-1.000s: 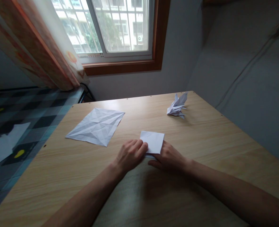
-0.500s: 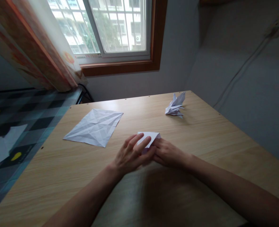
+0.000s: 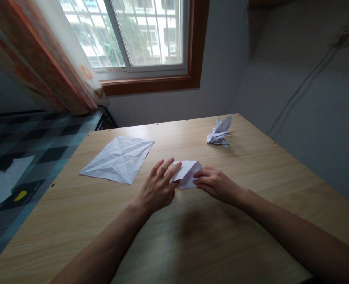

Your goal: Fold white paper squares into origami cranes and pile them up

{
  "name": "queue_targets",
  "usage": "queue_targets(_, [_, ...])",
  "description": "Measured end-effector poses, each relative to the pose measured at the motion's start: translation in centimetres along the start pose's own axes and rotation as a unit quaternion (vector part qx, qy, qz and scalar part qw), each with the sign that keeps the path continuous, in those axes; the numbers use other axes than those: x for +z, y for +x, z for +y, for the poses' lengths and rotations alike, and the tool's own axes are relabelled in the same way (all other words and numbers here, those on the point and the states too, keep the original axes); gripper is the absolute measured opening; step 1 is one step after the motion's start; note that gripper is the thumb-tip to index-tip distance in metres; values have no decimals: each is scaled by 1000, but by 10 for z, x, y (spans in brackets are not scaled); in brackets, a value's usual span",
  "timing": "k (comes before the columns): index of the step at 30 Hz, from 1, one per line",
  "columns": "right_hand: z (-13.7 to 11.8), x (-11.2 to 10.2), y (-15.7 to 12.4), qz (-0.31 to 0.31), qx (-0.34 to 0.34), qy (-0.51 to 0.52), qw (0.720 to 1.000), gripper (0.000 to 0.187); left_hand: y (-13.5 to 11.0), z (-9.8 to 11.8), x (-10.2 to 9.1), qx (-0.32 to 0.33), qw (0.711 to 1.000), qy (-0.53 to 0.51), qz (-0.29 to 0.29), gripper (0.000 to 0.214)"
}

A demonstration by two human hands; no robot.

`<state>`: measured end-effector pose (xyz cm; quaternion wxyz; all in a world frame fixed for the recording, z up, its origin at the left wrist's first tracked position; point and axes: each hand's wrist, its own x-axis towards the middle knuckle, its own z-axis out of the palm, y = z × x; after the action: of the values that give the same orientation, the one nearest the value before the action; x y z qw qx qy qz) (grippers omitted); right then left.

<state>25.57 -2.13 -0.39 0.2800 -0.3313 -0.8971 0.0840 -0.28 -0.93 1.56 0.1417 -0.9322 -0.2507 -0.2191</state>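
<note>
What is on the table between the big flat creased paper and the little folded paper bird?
Between the creased sheet and the folded paper figure, the head view shows only bare table. The small folded paper in both hands lies nearer.

Grey walls, a wood-framed window [image 3: 144,35] with an orange curtain [image 3: 41,59] — daylight falls on the wooden table [image 3: 251,173].

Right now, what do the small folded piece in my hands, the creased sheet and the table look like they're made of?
Folded piece: thin white paper, matt; it holds sharp folds between the left hand and right hand. Creased sheet: the same paper, crossed by fold lines. Table: pale wood grain, smooth, probably laminate rather than solid wood.
</note>
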Motion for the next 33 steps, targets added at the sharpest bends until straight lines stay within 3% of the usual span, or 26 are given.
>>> queue_targets(4, [2, -4, 0, -15, 4, 61, 998, 16, 1, -4, 1, 17, 998, 9, 57, 6])
queue_targets(9, [-6, -7, 1, -53, 0, 160, 986, 6, -2, -2, 6, 8, 989, -82, 126, 6])
queue_targets(12, [-9, -6, 2, -54, 5, 168, 984, 6, -3, 0, 12, -52, 985, -115, 120, 9])
queue_targets(16, [-10, -6, 2, -49, 16, 158, 986, 21, -1, 0, 18, -132, 979, -127, 87, 4])
queue_targets(20, [-11, -6, 2, -50, 11, 149, 987, 38, 0, -3, 21, -150, 977, -136, 62, 43])
queue_targets(24, [-12, -3, 1, -71, -14, 96, 993, 30, 1, -4, 26, -176, 970, -147, 77, 87])
queue_targets(27, [-13, -2, 2, -72, -34, 79, 994, 25, 2, -4, 28, -241, 947, -184, 102, 100])
queue_targets(30, [-15, -3, 3, -78, -42, 78, 993, 22, 6, -6, 26, -304, 924, -204, 109, 86])
queue_targets(33, [-17, -4, 5, -88, -47, 75, 992, 21, 9, -7, 22, -323, 921, -194, 99, 34])
